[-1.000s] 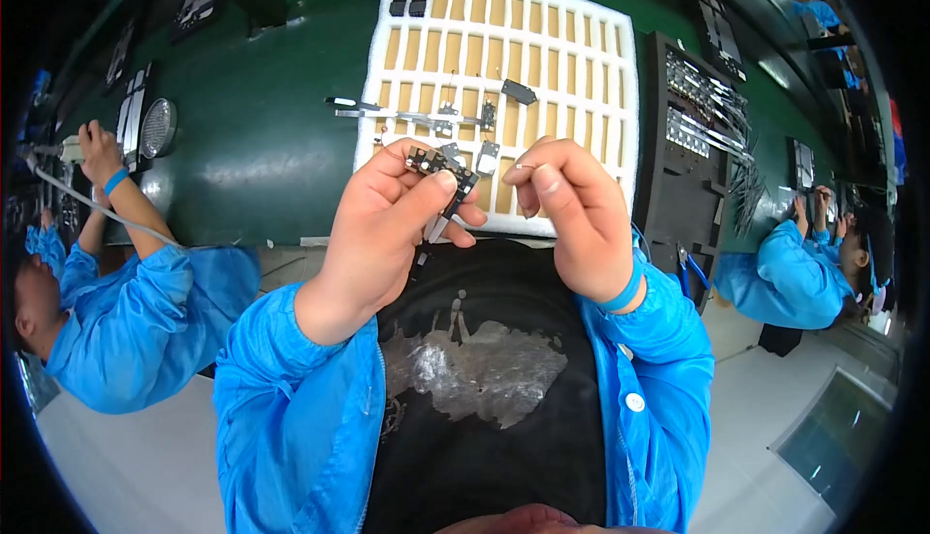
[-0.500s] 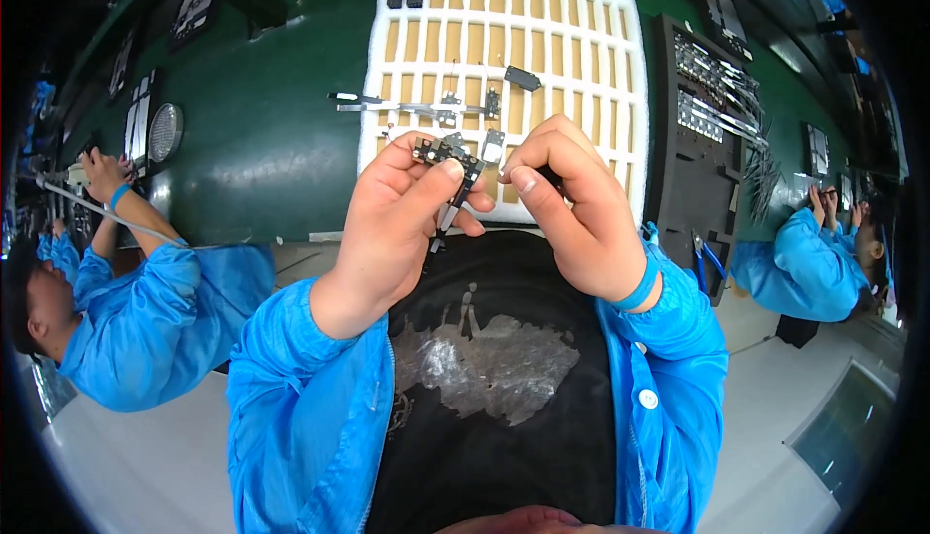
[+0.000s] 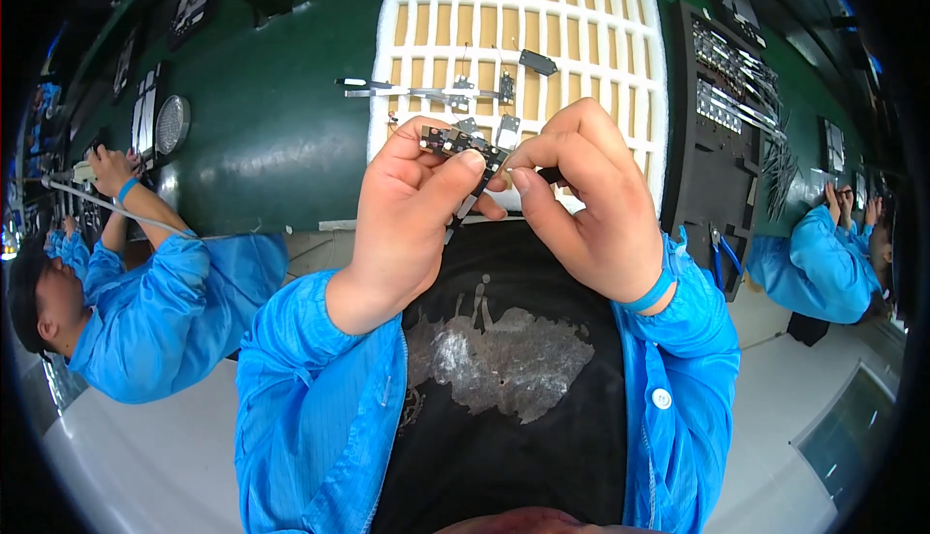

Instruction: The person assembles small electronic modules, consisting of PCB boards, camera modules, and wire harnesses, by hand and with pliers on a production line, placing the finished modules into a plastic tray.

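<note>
Our left hand [image 3: 402, 210] pinches a circuit board [image 3: 441, 139].
Right hand [image 3: 591, 181], pinching a tiny piece [image 3: 511, 170], partly hides the tray [image 3: 655, 79]; pliers [image 3: 718, 255] at right.

The right hand [image 3: 591, 176] has closed in on the board [image 3: 460, 145]: a second ago a clear gap lay between them, and now its pinching thumb and forefinger are right at the board's near-right end, just beside the left hand's [image 3: 407, 210] fingertips. A dark piece [image 3: 549, 175] has come into sight under the right fingers. The whole view has slid, so the tray [image 3: 383, 60] sits higher and farther right. At left, a co-worker's hand [image 3: 111, 170] has dropped lower.
</note>
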Demonstrator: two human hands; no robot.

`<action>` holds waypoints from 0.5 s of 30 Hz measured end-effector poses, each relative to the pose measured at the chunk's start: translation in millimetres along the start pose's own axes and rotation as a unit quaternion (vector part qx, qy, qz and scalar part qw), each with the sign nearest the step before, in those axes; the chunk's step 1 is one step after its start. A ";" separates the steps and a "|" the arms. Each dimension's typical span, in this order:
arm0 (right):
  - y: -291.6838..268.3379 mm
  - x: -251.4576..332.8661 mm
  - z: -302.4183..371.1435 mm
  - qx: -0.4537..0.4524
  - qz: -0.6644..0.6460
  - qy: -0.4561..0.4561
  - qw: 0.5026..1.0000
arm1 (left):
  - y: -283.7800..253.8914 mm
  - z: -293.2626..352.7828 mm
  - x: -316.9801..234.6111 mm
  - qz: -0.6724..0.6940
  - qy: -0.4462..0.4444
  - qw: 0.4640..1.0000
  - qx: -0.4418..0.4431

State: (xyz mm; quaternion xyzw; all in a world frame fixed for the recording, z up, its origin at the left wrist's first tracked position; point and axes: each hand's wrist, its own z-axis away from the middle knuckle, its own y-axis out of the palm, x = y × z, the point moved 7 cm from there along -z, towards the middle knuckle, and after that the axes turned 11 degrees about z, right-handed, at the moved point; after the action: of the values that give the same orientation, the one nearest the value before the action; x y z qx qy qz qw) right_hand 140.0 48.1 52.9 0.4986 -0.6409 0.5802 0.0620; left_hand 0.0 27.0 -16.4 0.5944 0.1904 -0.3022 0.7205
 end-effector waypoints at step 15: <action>1.6 4.8 -2.3 -0.026 0.012 -0.027 0.999 | 4.8 3.7 -9.2 -0.053 0.118 0.991 0.023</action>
State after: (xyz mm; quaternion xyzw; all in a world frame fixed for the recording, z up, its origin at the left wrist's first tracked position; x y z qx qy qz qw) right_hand 135.4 47.0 55.7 0.5046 -0.6632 0.5505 0.0502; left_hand -4.0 25.9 -6.2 0.6312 0.2987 -0.2715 0.6622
